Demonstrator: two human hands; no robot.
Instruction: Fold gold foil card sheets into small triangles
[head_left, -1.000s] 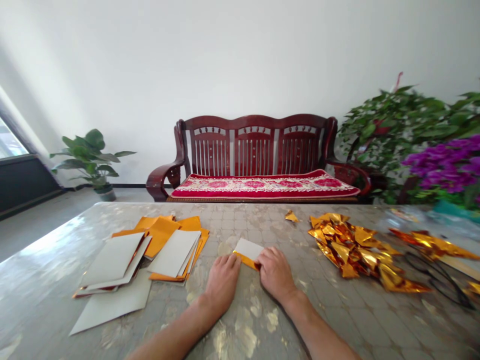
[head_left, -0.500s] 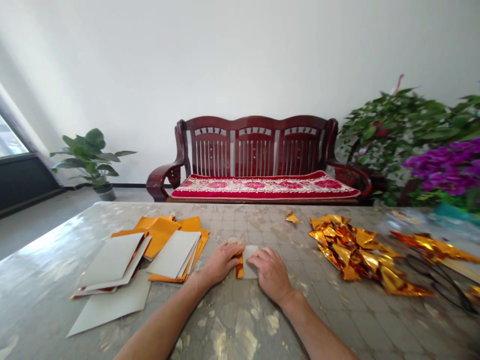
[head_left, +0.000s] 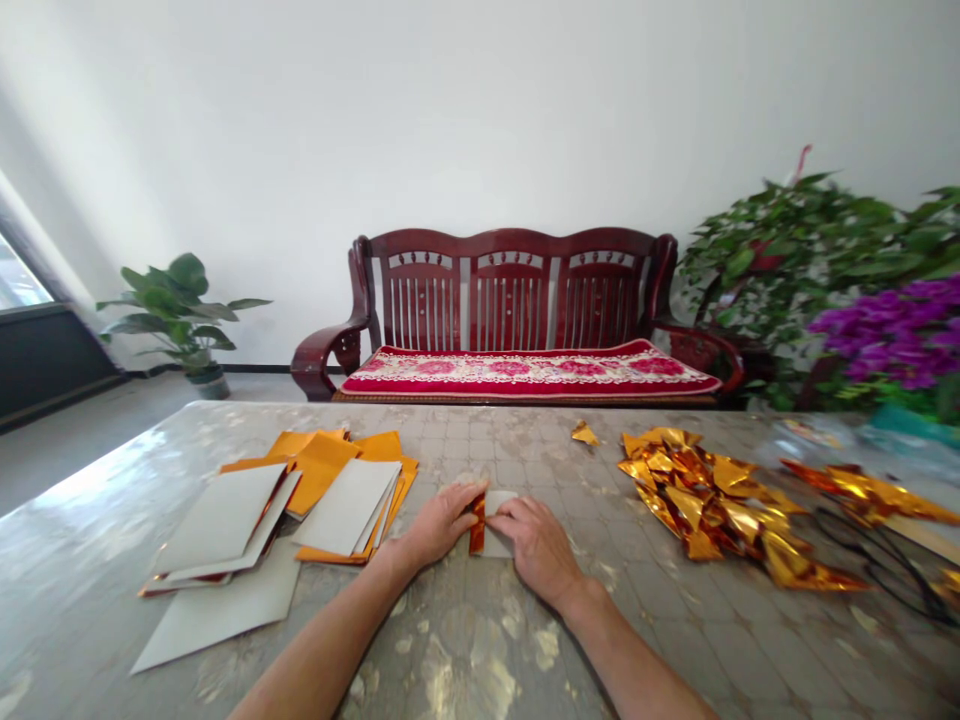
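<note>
Between my hands a small sheet of gold foil paper [head_left: 498, 544] lies on the table, pale side up, with a shiny gold strip folded along its left side. My left hand [head_left: 442, 522] is closed at that strip, thumb and fingers gripping its upper left edge. From the other side, my right hand [head_left: 544, 552] holds the sheet with bent fingers, its thumb and fingertips close together by the edge of the gold strip. The fingers cover part of the sheet's right side and top.
Left of my hands lie stacks of pale-backed gold sheets [head_left: 349, 508] and larger pale sheets [head_left: 225, 515]. Crumpled-looking folded gold foil pieces [head_left: 712, 495] are heaped on the right, near a black cable [head_left: 885, 560]. One small gold piece [head_left: 583, 433] sits apart. Beyond the table [head_left: 480, 660] stands a wooden bench [head_left: 510, 290].
My right thumb and fingertips have shifted left across the sheet to the gold strip. More of the strip shows now beside my left hand, which has hardly moved.
</note>
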